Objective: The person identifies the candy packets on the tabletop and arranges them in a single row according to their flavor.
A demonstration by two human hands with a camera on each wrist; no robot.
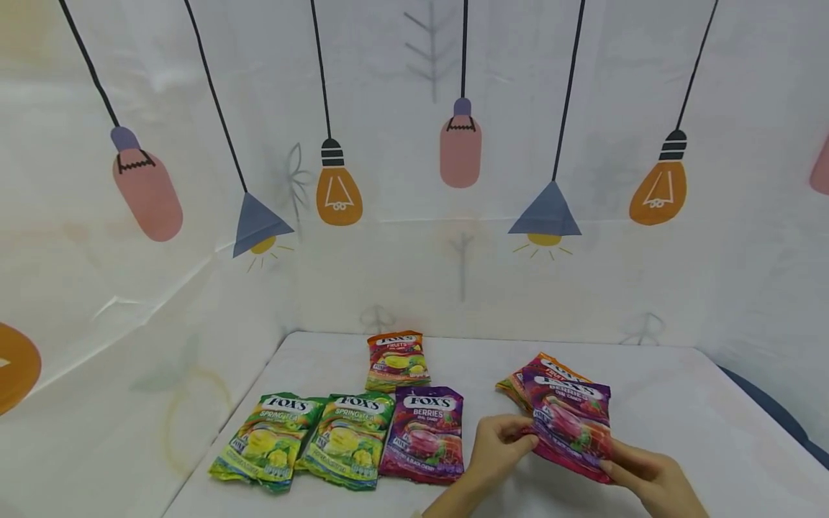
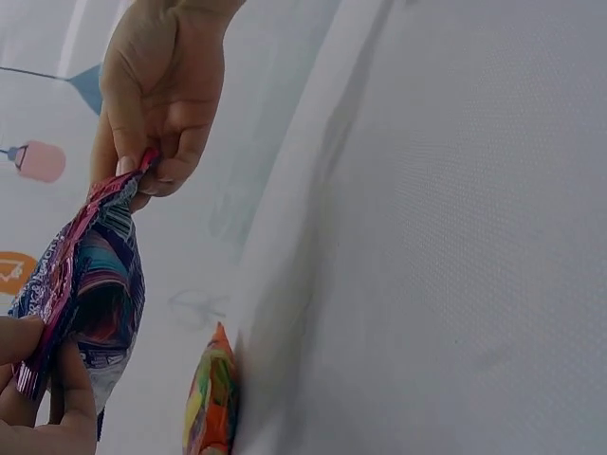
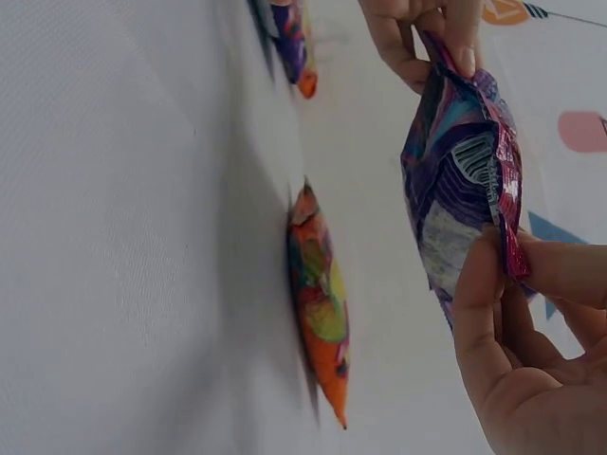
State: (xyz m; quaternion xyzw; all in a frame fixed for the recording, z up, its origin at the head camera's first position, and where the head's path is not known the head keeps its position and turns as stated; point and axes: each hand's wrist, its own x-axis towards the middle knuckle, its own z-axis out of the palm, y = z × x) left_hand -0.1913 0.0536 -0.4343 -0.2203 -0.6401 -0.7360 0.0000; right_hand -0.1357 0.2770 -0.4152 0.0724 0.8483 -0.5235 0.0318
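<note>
A purple Berries candy bag is held tilted up off the table between both hands. My left hand pinches its lower left corner with thumb and fingers. On the other side, my right hand pinches the lower right corner. The right wrist view shows the bag's crimped bottom seam stretched between the two hands. Behind the held bag lies an orange Fruits bag, partly covered by it in the head view; this orange bag also shows in the right wrist view.
Left of the hands, a second purple Berries bag lies beside two green Spring Tea bags. Another orange Fruits bag lies behind them. The white table ends at a cloth wall printed with lamps.
</note>
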